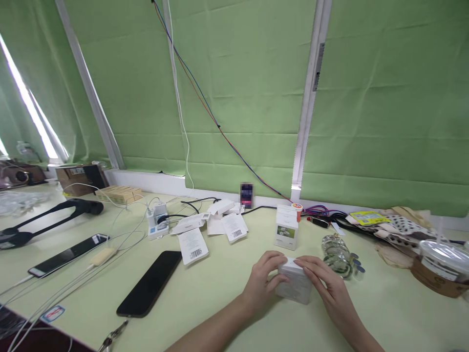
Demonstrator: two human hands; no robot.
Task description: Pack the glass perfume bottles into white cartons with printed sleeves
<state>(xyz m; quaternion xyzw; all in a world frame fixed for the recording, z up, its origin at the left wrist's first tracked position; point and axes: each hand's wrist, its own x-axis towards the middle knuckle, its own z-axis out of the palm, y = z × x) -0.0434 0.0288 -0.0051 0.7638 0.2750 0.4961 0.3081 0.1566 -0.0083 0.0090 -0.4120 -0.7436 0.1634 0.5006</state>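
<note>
A small white box (294,287) stands on the pale table in front of me, held between both hands. My left hand (266,276) grips its left side, with fingers at the top edge and the thumb on the near face. From the right, my right hand (322,276) holds the box with its fingertips on the top and right edge. Just behind stands another white box (286,234) with a picture on its front. Clear round bangles (336,256) lie to the right of my right hand, with several small silvery discs (357,266) beside them.
A black phone (151,283) lies left of my hands, near flattened white cartons (193,246) with barcodes. Farther left are a second phone (69,255), cables and a power adapter (157,222). A lidded drink cup (441,269) and spotted cloth (406,227) are at right.
</note>
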